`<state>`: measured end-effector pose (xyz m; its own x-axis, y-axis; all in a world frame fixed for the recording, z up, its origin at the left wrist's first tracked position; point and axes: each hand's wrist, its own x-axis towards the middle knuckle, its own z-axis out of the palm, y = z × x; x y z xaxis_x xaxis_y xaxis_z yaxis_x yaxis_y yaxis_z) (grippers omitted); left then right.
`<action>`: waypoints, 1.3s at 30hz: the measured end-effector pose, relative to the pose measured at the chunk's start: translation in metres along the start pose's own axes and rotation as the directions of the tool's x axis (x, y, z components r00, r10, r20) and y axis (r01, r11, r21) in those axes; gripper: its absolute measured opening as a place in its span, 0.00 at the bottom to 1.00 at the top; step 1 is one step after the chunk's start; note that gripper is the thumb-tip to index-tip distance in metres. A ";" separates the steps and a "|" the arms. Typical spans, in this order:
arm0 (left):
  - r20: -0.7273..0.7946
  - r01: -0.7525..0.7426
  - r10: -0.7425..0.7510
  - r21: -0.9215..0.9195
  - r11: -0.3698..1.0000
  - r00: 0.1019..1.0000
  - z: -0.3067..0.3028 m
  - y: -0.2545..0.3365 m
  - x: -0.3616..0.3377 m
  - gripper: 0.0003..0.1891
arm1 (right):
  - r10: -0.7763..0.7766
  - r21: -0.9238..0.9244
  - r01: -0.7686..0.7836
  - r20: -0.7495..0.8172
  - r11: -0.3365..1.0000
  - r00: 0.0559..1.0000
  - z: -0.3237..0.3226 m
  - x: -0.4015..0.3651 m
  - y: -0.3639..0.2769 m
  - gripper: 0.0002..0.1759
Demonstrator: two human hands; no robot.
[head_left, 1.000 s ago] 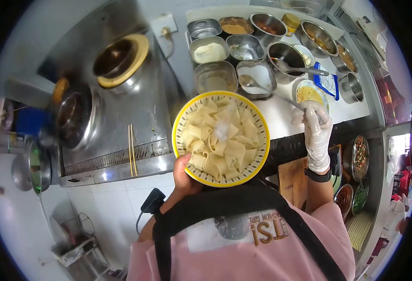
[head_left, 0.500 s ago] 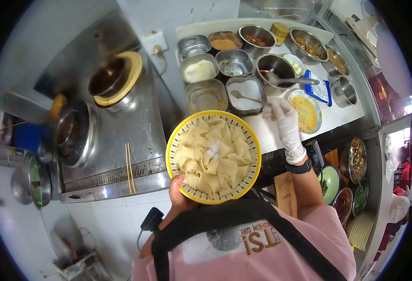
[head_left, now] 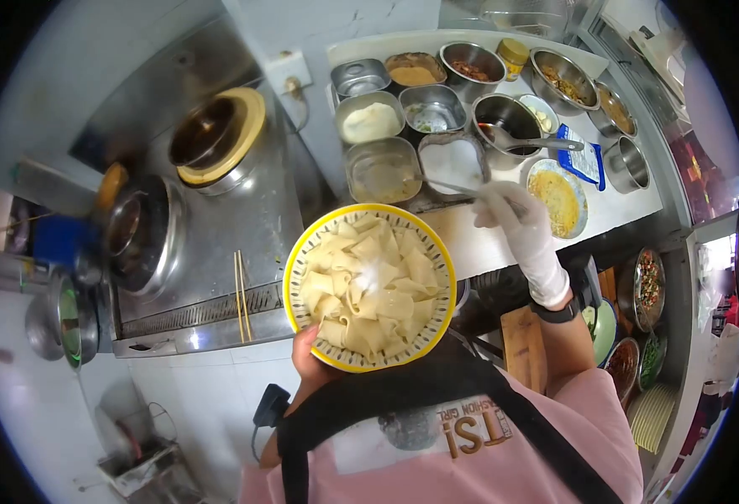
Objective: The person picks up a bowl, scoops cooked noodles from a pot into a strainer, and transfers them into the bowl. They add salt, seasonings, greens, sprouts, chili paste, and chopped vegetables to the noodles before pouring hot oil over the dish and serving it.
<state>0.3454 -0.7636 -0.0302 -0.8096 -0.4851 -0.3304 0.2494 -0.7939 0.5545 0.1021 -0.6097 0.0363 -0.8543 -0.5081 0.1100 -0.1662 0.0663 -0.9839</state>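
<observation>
My left hand [head_left: 309,354] grips the lower left rim of a yellow-edged bowl [head_left: 299,235], its thumb on the outside edge and the other fingers hidden underneath. Wide flat noodles [head_left: 361,323] fill the bowl, with a small heap of white grains [head_left: 378,275] on top. In a white glove, my right hand [head_left: 516,227] is closed on the handle of a thin metal spoon [head_left: 452,186]. The spoon points left, its tip over the edge between a tin of white granules [head_left: 453,164] and a tin of clear liquid [head_left: 382,170].
Several metal tins and pots stand on the white counter [head_left: 630,197], among them a dark pot [head_left: 508,126] with a ladle. A plate of yellow sauce [head_left: 557,199] and a blue packet [head_left: 581,158] lie rightward. Chopsticks [head_left: 241,294] rest on the steel stove [head_left: 218,218].
My right hand and the spoon have moved slightly right and down in the view. The bowl has shifted a little left, still in my left hand. The white heap looks larger.
</observation>
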 end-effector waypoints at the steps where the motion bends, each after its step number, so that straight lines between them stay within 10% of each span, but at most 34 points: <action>1: -0.021 -0.002 0.002 0.009 1.000 1.000 -0.002 0.005 -0.003 0.32 | 0.007 -0.038 -0.005 0.064 0.999 0.998 0.005 0.006 0.003 0.08; 10: -0.093 -0.014 0.024 0.109 0.994 0.995 -0.011 0.007 -0.008 0.33 | 0.098 -0.132 -0.070 0.221 0.989 0.970 0.031 0.037 0.020 0.12; 22: -0.078 -0.023 0.018 -0.065 0.998 0.997 -0.018 0.002 -0.006 0.31 | 0.254 0.226 -0.291 0.182 0.930 0.950 0.026 0.039 0.033 0.14; 30: -0.052 0.065 -0.067 -0.042 0.997 0.996 -0.006 0.001 0.007 0.32 | 0.080 0.385 -0.151 0.193 0.911 0.978 0.001 0.018 -0.002 0.12; 34: -0.034 0.089 -0.093 -0.094 0.992 0.995 -0.002 0.001 0.011 0.32 | -0.077 0.026 0.076 0.026 0.997 0.997 0.029 0.041 -0.018 0.11; 39: -0.051 0.109 -0.111 -0.041 0.993 0.993 0.004 0.006 0.011 0.33 | -0.075 0.087 0.068 0.083 0.994 0.994 0.073 0.105 0.023 0.11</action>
<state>0.3359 -0.7720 -0.0276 -0.8044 -0.4122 -0.4279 0.1817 -0.8563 0.4834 0.0445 -0.7238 0.0152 -0.7953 -0.5815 0.1712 -0.1802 -0.0430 -0.9827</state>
